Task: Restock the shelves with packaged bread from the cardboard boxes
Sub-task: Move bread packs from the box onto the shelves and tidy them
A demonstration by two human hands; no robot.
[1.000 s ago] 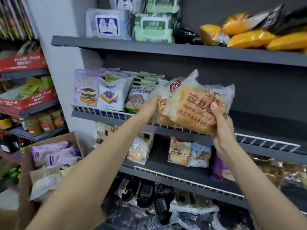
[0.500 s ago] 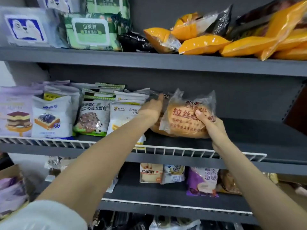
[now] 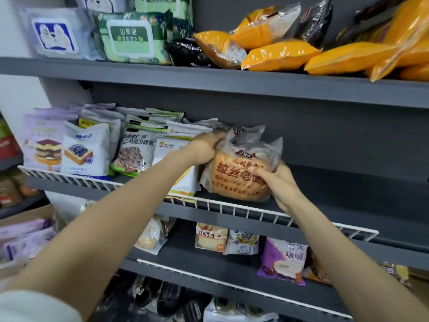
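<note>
1. Bread bag (image 3: 241,176) in clear plastic is sitting on the middle shelf (image 3: 325,203), behind the white wire rail (image 3: 232,206).
2. Just left of it, white packets (image 3: 173,147) are standing in a row.
3. Left hand (image 3: 204,147) is gripping the bag's upper left side.
4. Right hand (image 3: 277,181) is gripping its lower right side, thumb lying on the front.

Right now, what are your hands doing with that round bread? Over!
Left hand and right hand both grip the bagged round bread. Bread sits on the middle shelf, behind the wire rail. Nothing in the way.
</note>
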